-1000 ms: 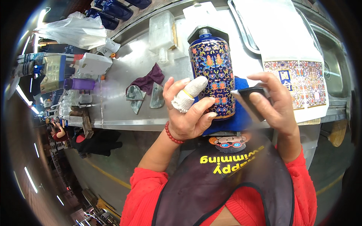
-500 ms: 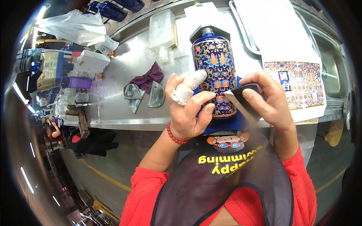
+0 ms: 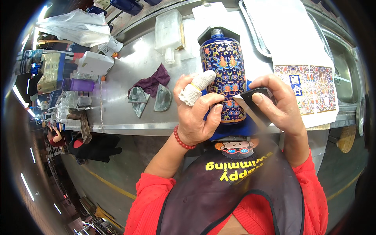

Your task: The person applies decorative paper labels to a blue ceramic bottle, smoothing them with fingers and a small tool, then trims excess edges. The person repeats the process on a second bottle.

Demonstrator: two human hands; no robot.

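A dark blue bottle (image 3: 223, 74) with a colourful floral pattern lies with its clear neck pointing away from me, over blue material (image 3: 248, 89). My left hand (image 3: 197, 105) is closed against the bottle's left side. White cloth (image 3: 196, 88), bound with a yellow band, wraps one of its fingers; the index fingertip and thumb rest near the lower front. In my right hand (image 3: 280, 103) is a flat black scraper-like tool (image 3: 250, 102) with a pale edge. Its pale tip points at the bottle's lower right, and whether it touches cannot be told.
Sheets of patterned labels (image 3: 309, 86) lie to the right, near a sink (image 3: 346, 70). On the metal table (image 3: 117, 94) at left are a purple cloth (image 3: 150, 81), grey-green curved pieces (image 3: 162, 98) and a clear square bottle (image 3: 167, 33). Farther left stands a purple bottle (image 3: 80, 85).
The patterned bottle sits very slightly farther right. My left hand has shifted a little with it, while my right hand and the black tool stay nearly in place.
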